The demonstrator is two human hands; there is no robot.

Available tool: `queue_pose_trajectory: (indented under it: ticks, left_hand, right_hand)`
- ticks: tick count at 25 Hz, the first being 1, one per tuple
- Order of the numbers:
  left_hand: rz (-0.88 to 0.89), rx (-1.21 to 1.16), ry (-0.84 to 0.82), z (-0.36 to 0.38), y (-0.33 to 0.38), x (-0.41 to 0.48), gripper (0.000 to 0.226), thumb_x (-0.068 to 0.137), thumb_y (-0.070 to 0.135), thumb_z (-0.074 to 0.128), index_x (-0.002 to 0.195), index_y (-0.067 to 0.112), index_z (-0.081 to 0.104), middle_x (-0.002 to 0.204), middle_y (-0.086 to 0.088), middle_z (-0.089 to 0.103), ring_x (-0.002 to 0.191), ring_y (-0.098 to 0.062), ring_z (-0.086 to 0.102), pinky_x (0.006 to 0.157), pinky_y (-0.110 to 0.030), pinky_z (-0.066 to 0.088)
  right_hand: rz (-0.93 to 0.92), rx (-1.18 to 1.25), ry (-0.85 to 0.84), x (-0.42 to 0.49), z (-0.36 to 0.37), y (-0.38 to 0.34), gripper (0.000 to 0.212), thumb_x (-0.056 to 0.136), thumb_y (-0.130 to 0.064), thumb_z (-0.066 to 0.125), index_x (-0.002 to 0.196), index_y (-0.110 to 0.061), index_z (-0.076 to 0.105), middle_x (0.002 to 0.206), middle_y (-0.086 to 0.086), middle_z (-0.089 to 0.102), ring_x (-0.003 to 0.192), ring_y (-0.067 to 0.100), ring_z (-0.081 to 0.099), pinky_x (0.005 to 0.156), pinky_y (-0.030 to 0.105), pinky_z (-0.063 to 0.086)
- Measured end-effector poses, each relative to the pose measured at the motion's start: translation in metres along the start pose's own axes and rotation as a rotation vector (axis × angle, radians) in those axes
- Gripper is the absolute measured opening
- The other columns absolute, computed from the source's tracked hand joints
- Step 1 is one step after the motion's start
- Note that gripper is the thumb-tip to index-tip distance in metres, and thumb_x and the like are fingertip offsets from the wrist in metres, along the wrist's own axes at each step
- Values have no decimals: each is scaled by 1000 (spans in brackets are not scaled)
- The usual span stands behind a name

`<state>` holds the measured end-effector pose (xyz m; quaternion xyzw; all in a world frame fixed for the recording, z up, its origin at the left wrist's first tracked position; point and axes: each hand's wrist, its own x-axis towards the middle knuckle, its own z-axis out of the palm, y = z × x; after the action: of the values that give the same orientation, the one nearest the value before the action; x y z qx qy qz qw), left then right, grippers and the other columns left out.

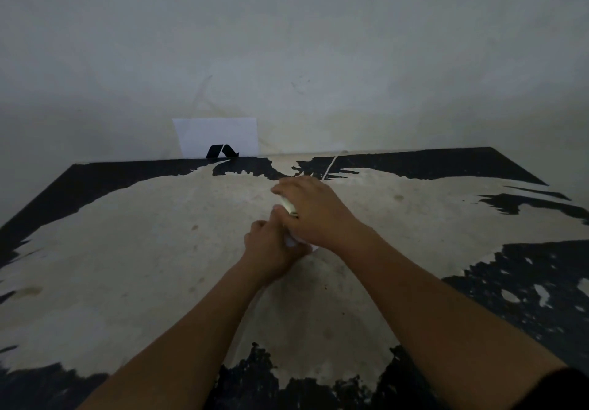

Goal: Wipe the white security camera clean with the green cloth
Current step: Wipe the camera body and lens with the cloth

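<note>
The table [134, 250] under me is worn, its black coat gone in the middle to a pale, stained patch, with dark ragged edges closest to my body and along the far side.

Nearest, my two bare forearms run up from the bottom of the view and meet over the middle of that pale patch. My left hand [274, 247] sits lower and closer to me, fingers curled shut around something white that peeks out at its right edge; I take that to be the base or lower body of the camera [291, 241]. My right hand [314, 210] lies just beyond and over it, palm down, fingers folded around a pale object with a darker edge [289, 207] showing under the knuckles. In this dim light I cannot tell whether that is the cloth or part of the camera; nothing here reads clearly as green.

So the camera is right between my hands, almost wholly covered. Its long axis seems to run away from me and slightly left, from the left hand's grip up to the right. The right hand is the one on top and best placed to do the wiping, while the left steadies.

Beyond my hands a thin white cord [330, 167] leads off toward the table's far edge. Behind that, a white sheet of paper [216, 135] with a black mark leans on the grey wall [318, 43].
</note>
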<state>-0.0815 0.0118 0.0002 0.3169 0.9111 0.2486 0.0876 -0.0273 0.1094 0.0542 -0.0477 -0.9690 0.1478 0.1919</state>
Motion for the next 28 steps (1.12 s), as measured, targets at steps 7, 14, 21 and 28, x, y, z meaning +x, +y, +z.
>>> queue_pose_trajectory:
  ticks: [7,14,21,28]
  left_hand:
    - [-5,47,2,0,0,4,90,71,59,65,141,22,22,141,-9,46,128,-32,39,103,-45,34]
    - [-11,144,37,4,-3,11,63,82,53,50,136,25,33,140,-7,44,127,-29,40,104,-47,31]
    - [54,6,13,-3,-4,-2,85,73,58,64,141,23,25,141,-8,45,129,-32,35,102,-43,31]
    - [35,70,34,-9,4,-11,73,79,51,58,139,23,27,135,-10,49,124,-33,38,100,-46,32]
  right_hand:
    - [438,302,46,-2,3,9,63,86,-64,43,126,-16,49,120,10,63,106,24,60,88,34,46]
    - [183,-211,-39,-13,9,-23,83,82,-72,15,140,-18,40,155,8,31,144,33,17,118,53,9]
    - [388,149,-86,23,-13,-6,74,91,-67,20,61,-8,54,65,7,57,70,26,57,63,34,35]
    - [576,356,116,-27,19,-20,75,88,-63,35,147,-19,19,154,14,28,137,32,33,108,42,31]
